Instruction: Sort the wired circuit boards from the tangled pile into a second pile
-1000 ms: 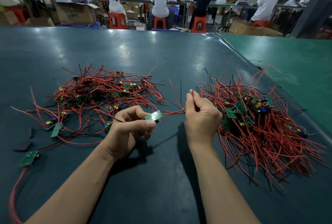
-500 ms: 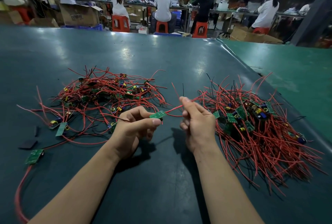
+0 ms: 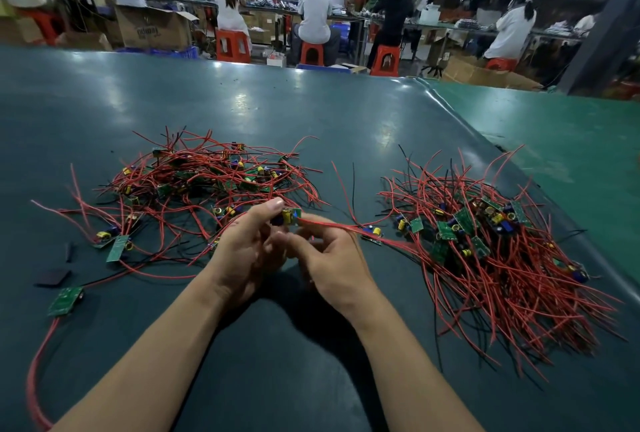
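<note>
Nearest, the left hand (image 3: 242, 251) pinches a small green board (image 3: 289, 217) between thumb and fingers, components up. The right hand (image 3: 329, 258), touching the left, has its fingers curled round the board's red wires (image 3: 332, 223), which run right into the sorted pile (image 3: 485, 248). A stray board (image 3: 65, 300) lies near left on the dark table (image 3: 311, 120). The tangled pile (image 3: 207, 182) sits just beyond the hands, left. Farther off, a cardboard box (image 3: 152, 29) bears print – too blurred to read.

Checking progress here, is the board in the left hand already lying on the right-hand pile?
No, the left hand holds the board up between the two piles, clear of the right-hand pile.
</note>
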Action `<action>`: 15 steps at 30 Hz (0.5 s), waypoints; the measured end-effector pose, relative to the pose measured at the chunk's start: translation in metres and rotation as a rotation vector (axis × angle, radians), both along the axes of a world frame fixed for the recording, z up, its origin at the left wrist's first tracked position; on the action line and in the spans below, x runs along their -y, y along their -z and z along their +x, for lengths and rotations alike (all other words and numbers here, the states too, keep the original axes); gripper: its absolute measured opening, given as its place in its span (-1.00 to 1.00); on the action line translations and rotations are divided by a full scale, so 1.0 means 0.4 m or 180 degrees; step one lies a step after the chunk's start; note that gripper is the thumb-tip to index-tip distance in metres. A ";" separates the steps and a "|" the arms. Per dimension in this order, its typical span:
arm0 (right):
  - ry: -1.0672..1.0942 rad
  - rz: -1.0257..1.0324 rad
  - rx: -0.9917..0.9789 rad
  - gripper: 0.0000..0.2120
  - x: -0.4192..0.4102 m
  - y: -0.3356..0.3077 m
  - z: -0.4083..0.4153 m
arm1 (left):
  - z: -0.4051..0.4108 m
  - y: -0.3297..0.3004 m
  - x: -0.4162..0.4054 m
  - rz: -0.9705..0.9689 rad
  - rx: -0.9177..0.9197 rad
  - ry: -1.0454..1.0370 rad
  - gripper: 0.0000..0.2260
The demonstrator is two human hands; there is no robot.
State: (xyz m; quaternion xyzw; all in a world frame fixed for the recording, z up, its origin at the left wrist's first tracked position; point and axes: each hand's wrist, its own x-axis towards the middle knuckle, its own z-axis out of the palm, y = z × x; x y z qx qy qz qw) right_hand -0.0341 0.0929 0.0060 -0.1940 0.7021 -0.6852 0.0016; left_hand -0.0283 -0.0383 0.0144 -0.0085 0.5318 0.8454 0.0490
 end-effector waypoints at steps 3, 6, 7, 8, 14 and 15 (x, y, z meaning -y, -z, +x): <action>0.0337 0.0278 -0.0642 -0.94 -0.003 0.002 0.002 | 0.002 -0.007 -0.007 -0.0050 -0.0043 -0.0124 -0.50; 0.0540 0.0496 -0.0708 -0.87 -0.004 0.004 0.003 | -0.007 -0.001 -0.011 0.0030 -0.0057 -0.0235 -0.71; 0.0525 0.0412 -0.0413 -0.82 -0.003 0.002 0.003 | -0.008 0.001 -0.011 0.0108 -0.0087 -0.0237 -0.77; 0.0477 0.0338 -0.0140 -0.79 -0.001 0.001 0.002 | -0.009 0.002 -0.011 0.0182 -0.0112 -0.0269 -0.79; 0.0854 0.0470 -0.1021 -0.76 0.002 0.007 0.002 | -0.016 -0.002 -0.008 -0.0085 0.0063 -0.0201 -0.50; 0.1182 0.0311 -0.0940 -0.73 0.000 0.003 -0.002 | -0.016 -0.004 -0.006 -0.0072 0.0069 -0.0138 -0.47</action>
